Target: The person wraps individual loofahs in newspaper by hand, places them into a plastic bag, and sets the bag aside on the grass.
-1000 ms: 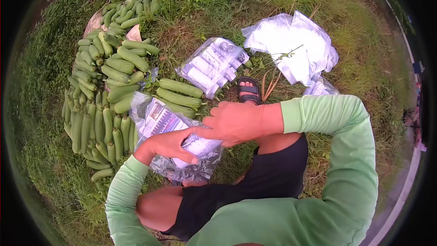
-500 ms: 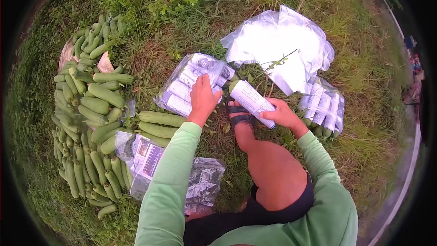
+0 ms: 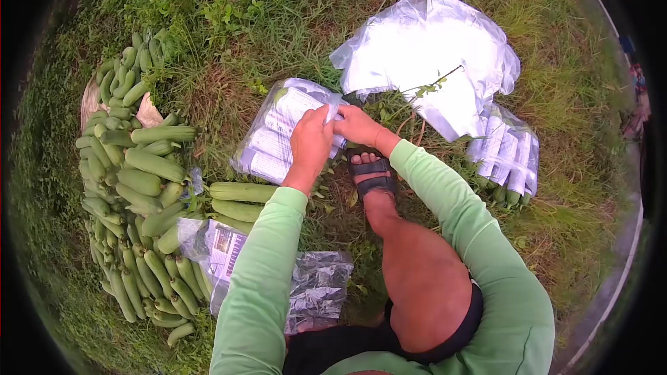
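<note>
My left hand is closed on the gathered edge of a clear plastic bag, thumb toward the right. My right hand is beside it, its fingers bent at the same bag edge, fingertips partly hidden. Inside the bag lie several long green gourds wrapped in printed paper, side by side. A green end shows at the bag's upper left. Just below the left hand, a few bare green gourds lie on the grass.
A large heap of green gourds spreads along the left. Printed paper sheets and crumpled plastic lie near my legs. White plastic bags rest at the upper right, above another filled bag. My sandalled foot stands between.
My right hand has moved left and up to the bag's edge, and the paper-wrapped gourd it held is out of that hand. My left hand has closed on the bag's edge.
</note>
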The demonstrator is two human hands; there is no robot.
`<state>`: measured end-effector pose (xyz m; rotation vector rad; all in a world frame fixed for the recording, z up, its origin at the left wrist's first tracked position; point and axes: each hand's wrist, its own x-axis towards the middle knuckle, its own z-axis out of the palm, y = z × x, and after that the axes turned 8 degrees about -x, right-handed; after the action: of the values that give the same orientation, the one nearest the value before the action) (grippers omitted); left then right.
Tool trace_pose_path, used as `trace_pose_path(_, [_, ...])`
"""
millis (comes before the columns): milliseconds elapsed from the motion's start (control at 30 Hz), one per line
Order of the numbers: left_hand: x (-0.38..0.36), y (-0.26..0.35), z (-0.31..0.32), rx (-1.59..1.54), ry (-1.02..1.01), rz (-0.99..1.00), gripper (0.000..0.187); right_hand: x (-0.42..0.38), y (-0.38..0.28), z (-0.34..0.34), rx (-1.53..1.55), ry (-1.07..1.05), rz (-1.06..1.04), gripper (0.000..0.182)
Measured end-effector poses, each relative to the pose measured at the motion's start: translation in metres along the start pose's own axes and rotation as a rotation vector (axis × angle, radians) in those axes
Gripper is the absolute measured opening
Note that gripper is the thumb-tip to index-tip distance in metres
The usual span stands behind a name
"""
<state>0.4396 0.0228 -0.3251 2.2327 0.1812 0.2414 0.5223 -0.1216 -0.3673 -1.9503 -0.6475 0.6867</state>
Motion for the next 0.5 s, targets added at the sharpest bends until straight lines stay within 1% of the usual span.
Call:
trace_pose_path(100, [0.001,0.006,-0.007,-0.017,-0.060,-0.042,0.031,-0.005,0.004,0.010,-0.280,0.048,0.101,0.055])
trace_pose_path(133, [0.000,0.007,-0.008,-0.011,-0.061,-0.048,0.030,-0.012,0.006,0.021,-0.421,0.140,0.001,0.062])
trace_pose_path(200, [-0.009,0.009,-0.008,0.004,-0.067,-0.073,0.029,-0.032,0.002,0.031,-0.514,0.277,-0.210,0.063])
trace_pose_path(233, [-0.013,0.009,-0.009,-0.019,-0.060,-0.039,0.028,-0.039,-0.003,0.034,-0.554,0.345,-0.311,0.063])
trace_pose_path(267, [-0.017,0.010,-0.008,-0.044,-0.056,-0.004,0.028,-0.040,0.003,0.039,-0.580,0.252,-0.257,0.062])
trace_pose_path(367, [-0.024,0.017,-0.017,-0.112,-0.070,0.059,0.027,-0.025,-0.027,0.016,-0.443,-0.082,-0.013,0.064])
trace_pose_path(433, [-0.024,0.019,-0.016,-0.127,-0.083,0.056,0.027,-0.013,-0.016,0.017,-0.513,-0.104,-0.133,0.066])
trace_pose_path(500, [-0.023,0.017,-0.017,-0.091,-0.071,0.016,0.028,0.001,-0.001,0.021,-0.625,-0.029,-0.210,0.067])
